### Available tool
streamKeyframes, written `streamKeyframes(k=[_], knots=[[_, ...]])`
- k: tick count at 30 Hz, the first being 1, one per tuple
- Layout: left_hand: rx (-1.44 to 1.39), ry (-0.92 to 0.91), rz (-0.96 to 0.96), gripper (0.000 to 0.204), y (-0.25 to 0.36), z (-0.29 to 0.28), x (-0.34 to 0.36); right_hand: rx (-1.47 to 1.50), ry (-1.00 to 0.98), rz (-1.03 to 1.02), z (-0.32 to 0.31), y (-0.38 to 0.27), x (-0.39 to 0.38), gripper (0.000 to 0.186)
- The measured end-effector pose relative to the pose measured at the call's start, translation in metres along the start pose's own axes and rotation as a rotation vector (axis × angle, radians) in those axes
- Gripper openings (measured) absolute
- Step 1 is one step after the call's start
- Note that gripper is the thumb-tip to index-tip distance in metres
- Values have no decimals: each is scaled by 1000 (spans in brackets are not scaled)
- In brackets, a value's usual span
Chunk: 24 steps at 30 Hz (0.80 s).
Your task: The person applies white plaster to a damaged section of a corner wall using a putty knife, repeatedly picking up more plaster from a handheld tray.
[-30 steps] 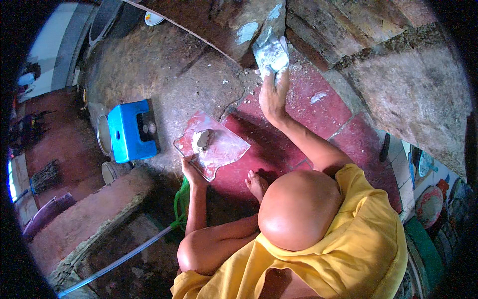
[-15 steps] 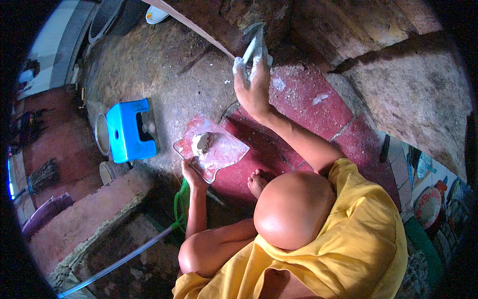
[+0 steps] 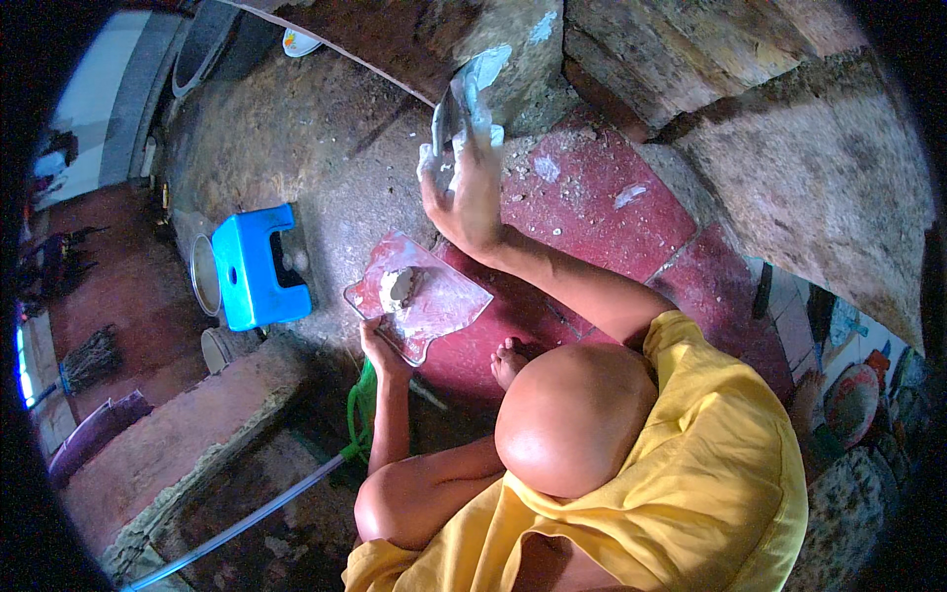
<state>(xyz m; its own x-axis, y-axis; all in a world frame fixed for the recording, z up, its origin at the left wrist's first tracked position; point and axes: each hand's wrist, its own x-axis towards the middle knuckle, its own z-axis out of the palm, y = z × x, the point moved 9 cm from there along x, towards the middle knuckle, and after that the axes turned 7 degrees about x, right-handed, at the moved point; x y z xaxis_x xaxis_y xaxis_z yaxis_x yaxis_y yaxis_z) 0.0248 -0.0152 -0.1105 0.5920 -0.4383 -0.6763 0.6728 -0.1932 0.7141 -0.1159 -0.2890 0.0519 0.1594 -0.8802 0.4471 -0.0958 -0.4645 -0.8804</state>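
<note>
we see the right hand (image 3: 466, 202) reaching up at twelve o'clock, its whitened fingers grasping a thin grey blade (image 3: 450, 116) that stands tilted near a pale wet-looking patch (image 3: 481, 69) on the dark wall (image 3: 518, 94); whether the blade's edge touches that patch, we cannot tell. a smaller pale patch (image 3: 543, 27) lies between twelve and one, close to the rim of the view. the left hand (image 3: 379, 347), at eight o'clock, has its fingers clamped on the near edge of a reddish, smeared sheet (image 3: 449, 291), and a whitish lump of paste (image 3: 399, 287) sits on that sheet toward nine o'clock. farther out at nine, a blue stool (image 3: 247, 268) lies tipped on the grey floor (image 3: 365, 187). we judge the step in hand to be working paste onto the wall with the blade. the next move, as we read it, calls for a firm, even stroke with the blade's edge laid along the surface, while the left hand keeps the sheet level so the lump does not slide.
</note>
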Motion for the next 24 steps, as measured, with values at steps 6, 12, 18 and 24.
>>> streamKeyframes(k=[6,12,18,24], knots=[[33,67,1,33,0,-5,0,59,59,-155,-7,-10,3,60],[-28,17,24,31,1,4,1,672,40,-53,-20,-16,-6,59],[29,64,82,30,4,-11,5,551,167,199,-61,29,-8,49],[-17,23,57,27,1,-4,6,209,231,122,-69,73,-1,32]])
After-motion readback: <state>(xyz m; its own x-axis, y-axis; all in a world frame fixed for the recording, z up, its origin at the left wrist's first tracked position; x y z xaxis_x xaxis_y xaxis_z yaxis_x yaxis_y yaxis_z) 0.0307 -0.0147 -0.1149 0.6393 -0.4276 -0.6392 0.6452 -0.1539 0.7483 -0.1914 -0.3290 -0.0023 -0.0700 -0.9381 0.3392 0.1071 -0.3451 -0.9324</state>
